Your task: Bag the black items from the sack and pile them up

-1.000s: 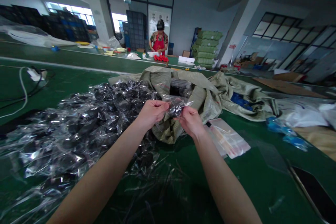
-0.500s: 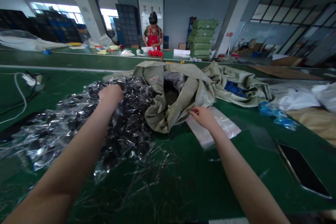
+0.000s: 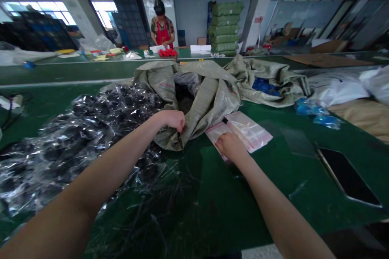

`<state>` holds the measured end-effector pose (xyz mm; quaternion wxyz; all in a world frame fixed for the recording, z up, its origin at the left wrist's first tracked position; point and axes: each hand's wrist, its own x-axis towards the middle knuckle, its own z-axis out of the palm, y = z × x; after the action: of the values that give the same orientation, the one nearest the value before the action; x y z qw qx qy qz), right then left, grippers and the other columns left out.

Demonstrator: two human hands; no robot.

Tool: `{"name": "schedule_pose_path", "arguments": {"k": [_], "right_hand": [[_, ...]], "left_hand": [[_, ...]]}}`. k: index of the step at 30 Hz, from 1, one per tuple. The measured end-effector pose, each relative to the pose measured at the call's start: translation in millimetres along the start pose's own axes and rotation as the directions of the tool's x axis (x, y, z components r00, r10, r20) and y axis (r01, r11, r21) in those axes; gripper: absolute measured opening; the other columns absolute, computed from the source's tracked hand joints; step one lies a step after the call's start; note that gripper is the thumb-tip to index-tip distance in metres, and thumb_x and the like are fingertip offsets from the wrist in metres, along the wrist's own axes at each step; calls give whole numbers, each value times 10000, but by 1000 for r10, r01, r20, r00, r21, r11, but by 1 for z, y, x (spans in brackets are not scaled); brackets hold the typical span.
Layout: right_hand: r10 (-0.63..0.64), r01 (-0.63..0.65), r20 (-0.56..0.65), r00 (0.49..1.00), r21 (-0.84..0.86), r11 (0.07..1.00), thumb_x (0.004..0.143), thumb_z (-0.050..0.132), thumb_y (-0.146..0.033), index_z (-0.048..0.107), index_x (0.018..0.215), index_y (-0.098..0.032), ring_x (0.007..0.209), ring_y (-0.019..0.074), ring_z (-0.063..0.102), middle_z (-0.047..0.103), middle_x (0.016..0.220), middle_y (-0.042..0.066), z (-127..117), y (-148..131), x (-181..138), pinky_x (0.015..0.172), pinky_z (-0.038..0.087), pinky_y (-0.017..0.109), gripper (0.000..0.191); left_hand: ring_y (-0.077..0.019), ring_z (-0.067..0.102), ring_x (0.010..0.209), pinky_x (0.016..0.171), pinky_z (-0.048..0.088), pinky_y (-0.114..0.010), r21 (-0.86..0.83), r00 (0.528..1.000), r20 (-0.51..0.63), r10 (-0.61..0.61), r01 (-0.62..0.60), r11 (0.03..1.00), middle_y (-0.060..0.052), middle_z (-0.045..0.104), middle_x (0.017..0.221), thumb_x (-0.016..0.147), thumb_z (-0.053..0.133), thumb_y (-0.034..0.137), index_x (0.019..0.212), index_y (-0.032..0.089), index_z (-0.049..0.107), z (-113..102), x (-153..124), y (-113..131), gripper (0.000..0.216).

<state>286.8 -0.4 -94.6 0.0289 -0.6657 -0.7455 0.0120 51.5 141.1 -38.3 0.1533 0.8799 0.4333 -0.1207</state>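
My left hand (image 3: 175, 120) is closed at the front lip of an open olive woven sack (image 3: 209, 97). A small dark bit shows under its fingers, too little to name. To its left spreads a heap of black pieces in clear plastic wrappers (image 3: 100, 117). My right hand (image 3: 230, 146) bends its fingers together on the near left edge of a stack of clear plastic bags (image 3: 251, 131), apparently pinching one. Its fingertips are partly hidden. A small black piece (image 3: 225, 120) lies at the stack's far edge, beside the sack.
A phone (image 3: 348, 176) lies at the right on the green table (image 3: 219, 214). Blue wrapped pieces (image 3: 319, 113) and a second sack (image 3: 273, 79) with blue contents lie behind it. Across the table stands a person in a red apron (image 3: 163, 32).
My left hand has moved right, from the wrapped heap to the sack's mouth. My right hand has come nearer, off the sack's edge onto the bags. The view has shifted slightly.
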Motion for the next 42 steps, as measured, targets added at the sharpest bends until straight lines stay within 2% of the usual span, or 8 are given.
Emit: {"name": "schedule_pose_path", "arguments": {"k": [10,17,21,24,30,33,37,42], "right_hand": [[10,-9,-11,1000,12,1000,931,437,-194,727,968,-84,943,301,683,717,961,202,13,-2,0,763,507,340,312],[169,-167,-26,985,77,983,939,494,-259,718,939,-95,917,281,695,727,952,203,8,1,2,788,488,338,277],[252,-223,-117,961,216,951,927,551,-382,728,894,-142,889,267,694,741,914,154,3,9,4,770,473,323,301],[313,-243,-236,920,284,928,931,532,-315,724,888,-158,849,255,695,748,904,137,-5,19,4,746,461,316,251],[374,-78,-586,718,467,881,866,552,-333,668,777,-168,778,252,692,734,809,121,-52,29,-2,729,483,331,221],[410,160,-570,712,701,695,828,582,-386,599,720,-200,777,237,695,731,813,92,-87,12,2,697,532,334,215],[284,329,-374,883,924,196,774,638,-387,483,669,-232,750,214,715,724,899,51,-119,-31,14,607,584,324,243],[-60,306,-304,951,951,38,730,719,-441,512,706,-221,757,198,724,721,1045,48,-127,-72,23,613,603,312,303]], "left_hand": [[-298,681,988,804,506,-332,191,982,-190,-19,56,980,-124,711,1123,728,642,592,1180,226,648,47,-14,18,582],[-353,693,953,787,518,-408,267,943,-313,-115,203,942,-211,714,1034,837,547,385,1191,123,634,58,-35,38,449],[-310,699,854,732,515,-365,30,861,-471,-193,234,972,-183,728,938,878,466,463,1091,112,679,47,-50,19,463],[-229,679,810,740,508,-302,-289,778,-596,-198,21,957,-97,739,915,864,502,484,1058,141,702,40,-66,0,442],[-200,673,844,775,531,-299,-744,739,-578,-346,-302,596,-57,744,995,771,641,568,1185,123,666,56,-87,-22,608],[-240,665,1004,903,513,-336,-645,794,-562,-230,-247,723,-69,728,1128,705,728,497,1176,148,678,75,-74,-25,588],[-263,666,1040,945,487,-341,-519,854,-485,-188,-108,848,-89,739,1109,611,806,415,1123,175,703,82,-56,-22,575],[-89,521,499,475,414,-233,-821,867,-453,-207,-316,475,-170,707,1167,798,522,702,1204,119,662,39,-80,-17,724]]}}
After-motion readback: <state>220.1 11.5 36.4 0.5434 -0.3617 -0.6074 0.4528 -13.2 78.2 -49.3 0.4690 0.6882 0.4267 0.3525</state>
